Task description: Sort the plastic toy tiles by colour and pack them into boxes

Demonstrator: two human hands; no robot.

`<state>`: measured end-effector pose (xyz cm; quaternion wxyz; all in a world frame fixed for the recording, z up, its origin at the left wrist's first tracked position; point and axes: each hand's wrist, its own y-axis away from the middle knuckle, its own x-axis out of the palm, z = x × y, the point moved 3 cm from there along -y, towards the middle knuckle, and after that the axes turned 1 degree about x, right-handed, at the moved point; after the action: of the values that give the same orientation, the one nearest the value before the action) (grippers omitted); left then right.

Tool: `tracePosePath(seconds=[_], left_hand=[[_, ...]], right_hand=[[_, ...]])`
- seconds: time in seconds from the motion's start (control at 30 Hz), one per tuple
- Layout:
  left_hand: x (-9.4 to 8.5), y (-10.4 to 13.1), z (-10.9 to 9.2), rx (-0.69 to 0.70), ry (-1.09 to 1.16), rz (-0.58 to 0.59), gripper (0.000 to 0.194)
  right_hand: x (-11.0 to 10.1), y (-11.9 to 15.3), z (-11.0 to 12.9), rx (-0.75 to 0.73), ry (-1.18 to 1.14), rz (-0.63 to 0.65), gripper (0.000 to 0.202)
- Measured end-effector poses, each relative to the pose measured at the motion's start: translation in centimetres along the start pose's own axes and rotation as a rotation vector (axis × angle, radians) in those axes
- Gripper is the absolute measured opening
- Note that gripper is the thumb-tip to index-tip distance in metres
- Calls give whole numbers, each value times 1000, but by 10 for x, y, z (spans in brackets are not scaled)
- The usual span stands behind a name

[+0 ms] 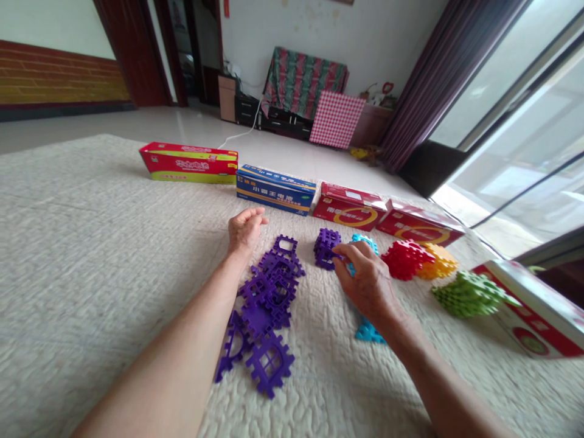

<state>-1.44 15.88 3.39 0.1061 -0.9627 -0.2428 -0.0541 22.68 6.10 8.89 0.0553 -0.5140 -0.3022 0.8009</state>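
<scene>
Holding my right hand at the right edge of the purple stack, I have thumb and fingers nearly together; whether they pinch a piece I cannot tell. My left hand is loosely half-curled, nothing visible in it, near the far end of the loose purple pieces. These lie overlapping on the pale cover, left of the blue pieces partly hidden by my right hand.
</scene>
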Motion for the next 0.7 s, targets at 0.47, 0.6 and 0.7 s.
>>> tracePosePath(seconds=[0.47,0.6,0.7], left_hand=[[0,-5,4,-20,-43,27,34],[0,-6,6,-12,-54,36,33],[-1,-6,7,-1,-55,38,33]], right_hand=[[65,-72,65,-98,351,656,24],[57,-74,64,-114,318,552,24],[28,-67,52,-96,188,304,23]])
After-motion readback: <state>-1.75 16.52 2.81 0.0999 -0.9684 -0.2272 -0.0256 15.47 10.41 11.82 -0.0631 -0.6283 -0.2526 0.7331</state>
